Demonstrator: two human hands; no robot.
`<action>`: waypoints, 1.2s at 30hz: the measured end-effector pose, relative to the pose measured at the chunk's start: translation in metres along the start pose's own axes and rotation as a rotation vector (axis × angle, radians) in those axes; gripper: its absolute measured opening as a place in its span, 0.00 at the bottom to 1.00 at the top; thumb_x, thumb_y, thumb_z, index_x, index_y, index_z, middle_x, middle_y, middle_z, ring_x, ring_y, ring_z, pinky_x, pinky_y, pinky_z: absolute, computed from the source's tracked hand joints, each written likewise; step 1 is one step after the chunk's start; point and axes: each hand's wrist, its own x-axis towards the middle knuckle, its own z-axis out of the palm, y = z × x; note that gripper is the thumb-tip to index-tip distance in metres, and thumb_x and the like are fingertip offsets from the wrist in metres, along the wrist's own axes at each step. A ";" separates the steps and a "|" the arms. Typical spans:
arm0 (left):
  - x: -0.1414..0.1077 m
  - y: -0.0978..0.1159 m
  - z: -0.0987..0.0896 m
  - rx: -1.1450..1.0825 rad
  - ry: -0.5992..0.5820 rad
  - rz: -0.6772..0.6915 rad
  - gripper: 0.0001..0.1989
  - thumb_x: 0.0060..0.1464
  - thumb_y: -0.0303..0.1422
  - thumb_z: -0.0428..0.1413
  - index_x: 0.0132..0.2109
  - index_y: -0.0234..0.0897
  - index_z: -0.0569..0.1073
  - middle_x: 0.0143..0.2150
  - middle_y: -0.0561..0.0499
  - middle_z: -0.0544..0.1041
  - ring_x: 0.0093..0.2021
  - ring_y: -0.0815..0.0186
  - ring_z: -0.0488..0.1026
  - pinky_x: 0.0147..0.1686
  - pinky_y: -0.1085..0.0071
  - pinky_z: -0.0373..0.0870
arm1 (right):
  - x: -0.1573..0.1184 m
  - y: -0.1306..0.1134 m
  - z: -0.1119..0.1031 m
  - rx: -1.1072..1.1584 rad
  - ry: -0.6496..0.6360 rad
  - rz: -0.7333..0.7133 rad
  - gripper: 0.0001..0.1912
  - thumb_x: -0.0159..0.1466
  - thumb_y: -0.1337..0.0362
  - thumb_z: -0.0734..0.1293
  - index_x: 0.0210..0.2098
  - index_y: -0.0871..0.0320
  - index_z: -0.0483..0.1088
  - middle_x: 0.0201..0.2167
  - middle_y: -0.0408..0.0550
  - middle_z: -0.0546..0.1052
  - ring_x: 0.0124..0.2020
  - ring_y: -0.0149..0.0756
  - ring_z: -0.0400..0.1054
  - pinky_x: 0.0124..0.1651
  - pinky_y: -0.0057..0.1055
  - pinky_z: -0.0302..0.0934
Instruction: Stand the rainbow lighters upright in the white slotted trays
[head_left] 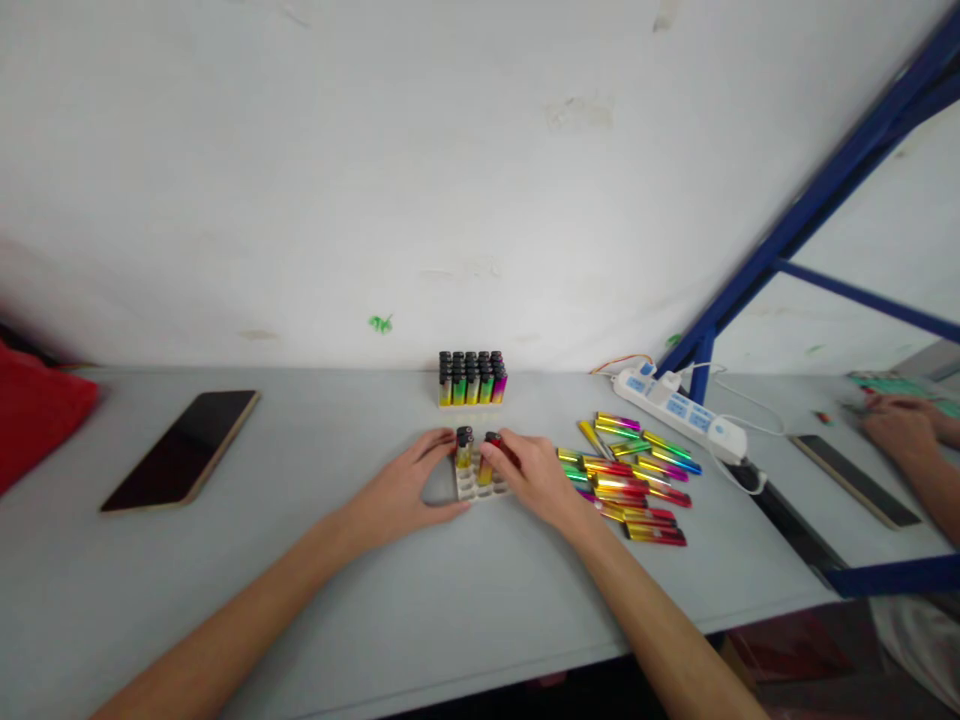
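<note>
Right grip (534,474) pinching a lighter (487,466) upright over the tray (480,490); left grip (420,480) half open, fingers around the tray's left side. Two lighters upright in tray. Full rack (471,380) behind, loose wraps (626,482) right, on table (360,610).

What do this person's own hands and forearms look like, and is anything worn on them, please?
Both the left hand and the right hand are bare, without gloves. No sleeves cover the visible forearms, and no watch, bracelet, cable or marking shows on either.
</note>
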 end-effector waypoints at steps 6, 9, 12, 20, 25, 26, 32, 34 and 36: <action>0.000 0.001 -0.001 0.017 0.001 0.019 0.37 0.70 0.52 0.79 0.78 0.46 0.83 0.84 0.38 0.82 0.82 0.39 0.82 0.86 0.43 0.80 | 0.001 -0.003 0.002 -0.091 -0.115 -0.045 0.14 0.91 0.57 0.73 0.45 0.50 0.76 0.42 0.48 0.90 0.43 0.45 0.87 0.48 0.34 0.70; 0.000 -0.001 0.001 0.036 0.017 0.032 0.36 0.69 0.50 0.79 0.77 0.45 0.83 0.84 0.38 0.82 0.82 0.40 0.83 0.86 0.44 0.80 | 0.001 -0.006 0.002 -0.244 -0.154 -0.100 0.09 0.91 0.59 0.73 0.51 0.53 0.78 0.48 0.54 0.92 0.48 0.48 0.89 0.52 0.36 0.73; 0.000 -0.004 0.003 0.037 0.028 0.033 0.34 0.69 0.50 0.79 0.75 0.45 0.85 0.83 0.38 0.82 0.82 0.39 0.83 0.86 0.44 0.80 | 0.003 -0.010 0.002 -0.353 -0.178 -0.165 0.07 0.92 0.59 0.72 0.57 0.54 0.80 0.52 0.56 0.92 0.52 0.50 0.89 0.54 0.38 0.76; -0.001 -0.005 -0.002 0.045 0.001 0.045 0.32 0.73 0.53 0.76 0.75 0.47 0.83 0.83 0.39 0.82 0.82 0.42 0.83 0.87 0.44 0.78 | 0.005 -0.015 0.007 -0.531 -0.174 -0.187 0.16 0.92 0.52 0.73 0.54 0.57 0.85 0.49 0.57 0.91 0.53 0.51 0.88 0.62 0.43 0.74; -0.002 -0.008 -0.001 0.084 -0.001 0.036 0.36 0.74 0.56 0.75 0.78 0.45 0.82 0.85 0.38 0.81 0.82 0.39 0.82 0.87 0.43 0.79 | 0.003 0.012 -0.033 -0.328 -0.020 -0.105 0.14 0.92 0.56 0.72 0.52 0.56 0.85 0.46 0.51 0.90 0.49 0.45 0.86 0.59 0.40 0.73; -0.002 -0.008 0.000 0.095 0.002 0.034 0.37 0.74 0.56 0.75 0.78 0.45 0.81 0.85 0.37 0.81 0.82 0.39 0.82 0.87 0.43 0.79 | 0.000 0.021 -0.047 -0.300 0.010 -0.068 0.12 0.91 0.57 0.73 0.52 0.56 0.86 0.46 0.51 0.90 0.48 0.45 0.86 0.58 0.39 0.73; -0.003 -0.010 0.002 0.108 0.000 0.050 0.37 0.75 0.57 0.74 0.79 0.43 0.81 0.85 0.36 0.80 0.81 0.39 0.83 0.86 0.44 0.80 | -0.027 0.059 -0.115 -0.387 -0.128 0.133 0.08 0.80 0.64 0.83 0.57 0.55 0.91 0.53 0.56 0.93 0.54 0.53 0.88 0.62 0.45 0.77; -0.002 -0.011 0.003 0.102 0.002 0.048 0.37 0.74 0.57 0.74 0.78 0.44 0.82 0.85 0.36 0.80 0.82 0.38 0.83 0.86 0.43 0.80 | -0.031 0.062 -0.120 -0.440 -0.213 0.162 0.09 0.78 0.67 0.83 0.57 0.55 0.92 0.54 0.57 0.94 0.55 0.55 0.88 0.62 0.46 0.77; -0.002 -0.010 0.002 0.103 0.008 0.047 0.37 0.74 0.57 0.75 0.78 0.44 0.82 0.85 0.37 0.81 0.82 0.37 0.83 0.86 0.42 0.80 | -0.030 0.063 -0.118 -0.473 -0.272 0.157 0.09 0.78 0.70 0.81 0.56 0.55 0.92 0.54 0.57 0.93 0.55 0.55 0.88 0.63 0.46 0.77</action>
